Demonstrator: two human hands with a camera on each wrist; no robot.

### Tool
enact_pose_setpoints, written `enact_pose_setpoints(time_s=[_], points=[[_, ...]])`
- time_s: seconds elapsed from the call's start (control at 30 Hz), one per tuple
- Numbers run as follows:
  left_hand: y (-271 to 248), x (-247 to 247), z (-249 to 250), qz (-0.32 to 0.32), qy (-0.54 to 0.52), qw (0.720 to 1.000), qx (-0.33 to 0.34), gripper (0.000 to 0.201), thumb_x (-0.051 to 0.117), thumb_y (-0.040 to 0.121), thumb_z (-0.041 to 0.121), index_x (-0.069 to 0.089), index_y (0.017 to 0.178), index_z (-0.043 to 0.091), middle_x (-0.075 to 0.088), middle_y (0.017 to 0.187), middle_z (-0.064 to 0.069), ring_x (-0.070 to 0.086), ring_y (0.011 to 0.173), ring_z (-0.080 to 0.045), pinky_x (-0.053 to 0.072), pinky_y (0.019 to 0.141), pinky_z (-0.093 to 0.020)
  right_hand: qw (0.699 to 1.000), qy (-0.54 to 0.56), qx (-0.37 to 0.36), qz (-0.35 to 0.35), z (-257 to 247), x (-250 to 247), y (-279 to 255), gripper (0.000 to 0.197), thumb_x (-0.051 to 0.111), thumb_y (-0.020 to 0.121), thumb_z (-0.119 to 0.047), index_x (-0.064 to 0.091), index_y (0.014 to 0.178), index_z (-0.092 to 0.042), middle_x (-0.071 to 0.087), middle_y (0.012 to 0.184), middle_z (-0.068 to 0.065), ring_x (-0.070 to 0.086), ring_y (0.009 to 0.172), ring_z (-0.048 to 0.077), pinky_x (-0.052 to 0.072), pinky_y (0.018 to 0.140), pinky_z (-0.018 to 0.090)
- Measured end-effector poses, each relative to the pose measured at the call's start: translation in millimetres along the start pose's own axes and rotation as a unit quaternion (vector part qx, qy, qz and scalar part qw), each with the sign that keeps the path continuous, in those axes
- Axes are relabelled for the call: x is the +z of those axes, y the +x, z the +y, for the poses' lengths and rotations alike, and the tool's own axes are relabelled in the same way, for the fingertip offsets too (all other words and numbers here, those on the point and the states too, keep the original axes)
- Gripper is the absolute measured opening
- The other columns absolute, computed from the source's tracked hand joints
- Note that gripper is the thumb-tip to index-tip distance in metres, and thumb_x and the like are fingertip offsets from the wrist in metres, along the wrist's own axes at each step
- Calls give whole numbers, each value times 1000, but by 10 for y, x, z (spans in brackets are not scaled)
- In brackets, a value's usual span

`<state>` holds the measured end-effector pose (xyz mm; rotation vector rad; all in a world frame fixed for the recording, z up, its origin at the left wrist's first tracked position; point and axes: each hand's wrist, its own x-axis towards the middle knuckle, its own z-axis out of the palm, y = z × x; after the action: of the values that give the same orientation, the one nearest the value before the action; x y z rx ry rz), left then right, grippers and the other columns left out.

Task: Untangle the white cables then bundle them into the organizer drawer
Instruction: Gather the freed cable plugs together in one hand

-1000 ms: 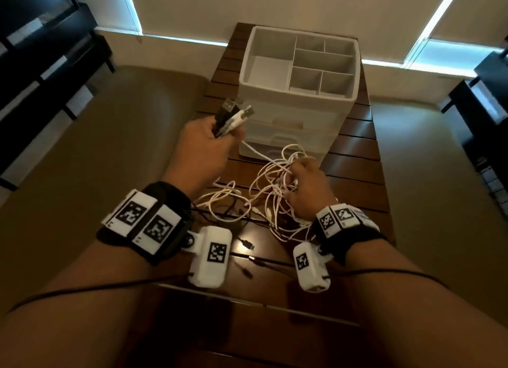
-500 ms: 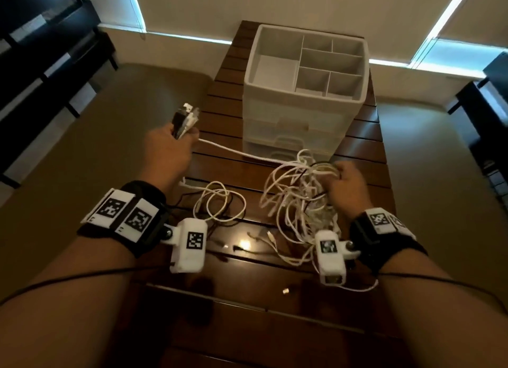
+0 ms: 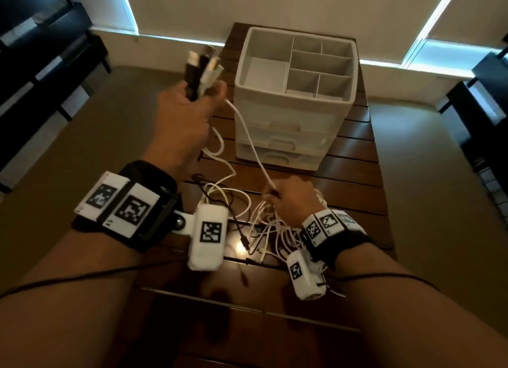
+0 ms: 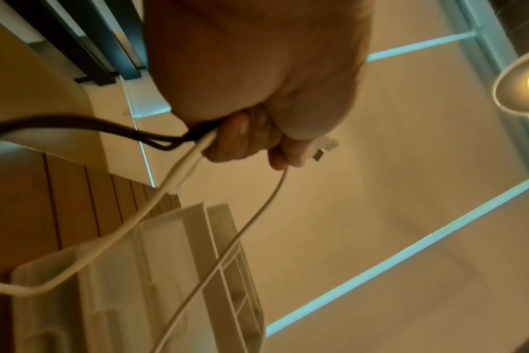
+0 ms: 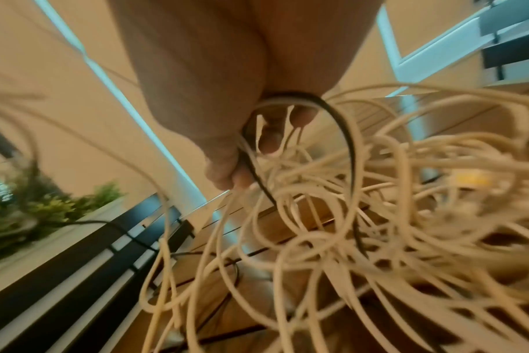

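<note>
My left hand (image 3: 187,115) is raised left of the white organizer (image 3: 295,93) and grips a bunch of cable plugs (image 3: 202,71), white and black; the left wrist view shows its fingers (image 4: 245,141) curled round white and black cords. One white cable (image 3: 248,137) runs taut from it down to my right hand (image 3: 295,200). That hand is low over the wooden table (image 3: 354,175) and grips the tangle of white cables (image 3: 272,230); loops (image 5: 363,203) hang from its fingers in the right wrist view. The organizer's front drawers (image 3: 280,142) are closed.
The organizer's open top tray has several empty compartments (image 3: 319,62). Thin black cables (image 3: 242,230) and small plugs lie on the table between my wrists. Dark shelving (image 3: 41,51) stands at left, dark furniture (image 3: 483,93) at right. A lit lamp (image 4: 526,83) shows beside my left hand.
My left hand has lifted the plugs up and toward the organizer. My right hand with the tangle has shifted left and nearer me, and the white cable between them is pulled straight.
</note>
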<state>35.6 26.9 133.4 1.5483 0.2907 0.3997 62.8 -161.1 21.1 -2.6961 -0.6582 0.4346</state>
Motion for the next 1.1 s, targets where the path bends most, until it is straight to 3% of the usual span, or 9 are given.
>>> enact_pose_setpoints(time_s=[0.1,0.3,0.43,0.57,0.7,0.8,0.93,1.03,1.1], points=[[160,-297,19,126,17,992,-20,13,72,80,33,67,78,22,58,62,10,48,46,-4,37,48,-24,999,3,21,25,219,-40,1,14,58,92,-32,68,97,-24,55,110,2,49,106,26,42,91,37],[1,-432,-130,103,436,894,-4,39,68,87,18,59,125,8,63,120,-17,60,109,-34,45,80,-32,989,92,38,106,152,-368,11,9,62,90,-21,70,92,-18,70,87,2,64,83,18,49,75,31],[-150,-91,-125,40,346,937,18,35,73,86,24,63,120,21,65,99,5,60,89,-9,43,69,-16,984,66,60,157,-43,-338,29,8,67,86,-19,70,91,-14,71,89,8,65,87,25,54,77,36],[-394,290,-263,-119,249,961,-28,12,77,81,30,66,82,27,63,72,12,58,57,11,42,52,-7,982,73,35,173,-172,-267,-23,11,66,86,-18,71,96,-14,72,95,6,66,91,25,50,77,30],[-405,386,-562,-172,280,942,-69,15,77,82,29,73,92,19,72,82,2,69,76,-11,56,69,-31,983,24,0,180,-232,-243,-94,15,62,85,-16,70,97,-12,71,99,9,64,92,27,34,70,23],[-350,318,-560,-178,257,945,-94,8,73,85,23,69,79,20,65,67,5,57,53,3,43,50,-13,981,86,-6,175,-122,-172,-147,12,72,82,-27,70,91,-20,69,95,2,62,85,19,44,73,24],[-254,194,-486,-156,241,954,-81,7,71,87,22,71,81,19,66,74,-1,57,66,-7,42,61,-20,985,152,69,-52,70,-200,-233,41,74,71,-55,65,105,-34,63,103,-10,60,91,8,52,78,32],[-245,159,-441,-182,237,951,-74,5,70,88,23,71,83,22,70,82,-4,60,74,-11,43,66,-21,927,359,87,60,90,-397,-236,28,70,79,-47,70,100,-29,68,99,-10,63,93,9,51,80,30],[-268,189,-409,-194,229,952,-56,8,71,87,22,70,79,22,68,76,-1,58,68,-6,43,62,-16,942,320,51,84,87,-476,-148,24,68,86,-20,67,108,-30,66,107,-9,63,96,7,51,79,25]])
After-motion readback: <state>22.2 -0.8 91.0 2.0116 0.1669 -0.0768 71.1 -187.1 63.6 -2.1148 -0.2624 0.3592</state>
